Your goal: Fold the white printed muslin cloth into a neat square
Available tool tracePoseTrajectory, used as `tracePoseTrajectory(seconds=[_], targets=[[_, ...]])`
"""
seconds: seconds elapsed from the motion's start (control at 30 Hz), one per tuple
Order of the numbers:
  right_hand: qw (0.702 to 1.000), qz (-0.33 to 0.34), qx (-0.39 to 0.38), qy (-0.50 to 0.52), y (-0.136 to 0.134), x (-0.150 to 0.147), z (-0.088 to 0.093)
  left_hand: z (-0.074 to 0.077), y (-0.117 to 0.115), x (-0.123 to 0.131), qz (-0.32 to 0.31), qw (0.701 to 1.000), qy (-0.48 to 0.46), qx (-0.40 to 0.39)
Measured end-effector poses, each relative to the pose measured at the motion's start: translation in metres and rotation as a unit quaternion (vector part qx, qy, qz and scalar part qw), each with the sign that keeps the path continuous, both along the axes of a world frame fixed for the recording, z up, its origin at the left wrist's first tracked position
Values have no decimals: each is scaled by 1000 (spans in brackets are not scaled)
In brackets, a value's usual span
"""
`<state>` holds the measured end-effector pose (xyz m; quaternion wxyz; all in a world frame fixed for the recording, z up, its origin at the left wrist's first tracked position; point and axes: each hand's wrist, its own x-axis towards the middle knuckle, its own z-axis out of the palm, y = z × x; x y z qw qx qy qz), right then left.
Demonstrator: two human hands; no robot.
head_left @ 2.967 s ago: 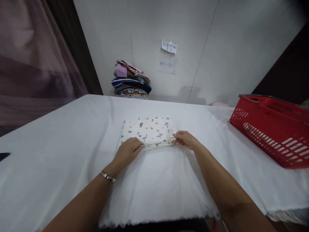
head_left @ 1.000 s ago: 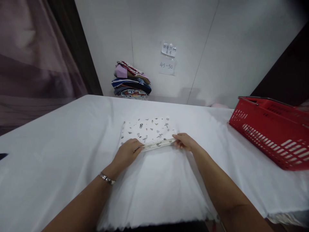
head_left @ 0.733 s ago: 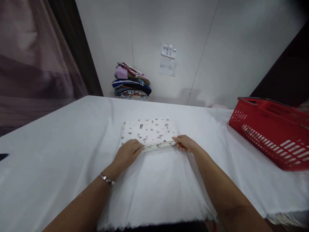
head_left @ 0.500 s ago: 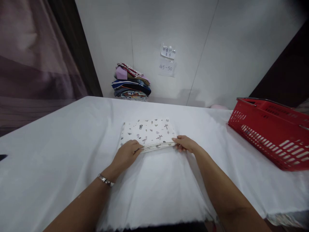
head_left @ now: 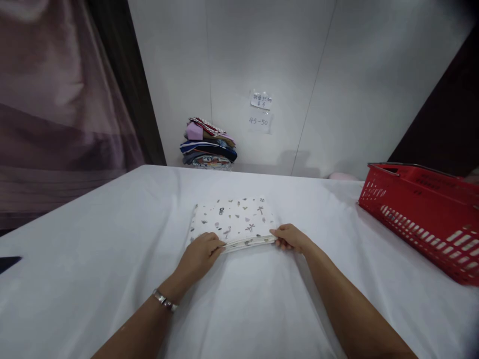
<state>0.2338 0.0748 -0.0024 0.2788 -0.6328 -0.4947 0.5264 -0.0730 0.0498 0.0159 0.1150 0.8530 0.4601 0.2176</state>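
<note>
A folded white cloth (head_left: pixel 235 219) printed with small grey and pink figures lies flat on the white-covered table (head_left: pixel 93 239). My left hand (head_left: pixel 200 255) grips its near left corner, fingers curled round the edge. At the near right corner, my right hand (head_left: pixel 292 238) pinches the same folded edge. A silver bracelet (head_left: pixel 163 300) sits on my left wrist.
A red plastic basket (head_left: pixel 422 214) stands on the table at the right. A stack of folded coloured clothes (head_left: pixel 208 144) rests against the white wall at the table's far edge. Paper notes (head_left: pixel 261 107) are taped to that wall. A dark flat object (head_left: pixel 7 263) lies at the left edge.
Both hands keep their grip on the cloth's near edge. The camera has tilted up a little, so everything sits lower in the picture.
</note>
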Motion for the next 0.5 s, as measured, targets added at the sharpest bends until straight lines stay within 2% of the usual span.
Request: tracePoseTrajectory(seconds=[0.2, 0.3, 0.37, 0.43, 0.5], targets=[[998, 14, 16, -64, -1, 2, -2, 2, -2, -1, 27, 999, -9, 20], [986, 16, 53, -154, -4, 0, 6, 3, -2, 0, 49, 998, 3, 31], [956, -18, 137, -260, -9, -7, 17, 2, -2, 1, 51, 998, 5, 31], [903, -50, 262, -336, -14, -21, 30, 1, -2, 2, 53, 998, 6, 29], [864, -18, 378, -333, -17, -41, 42, 1, -2, 2, 53, 998, 5, 29]])
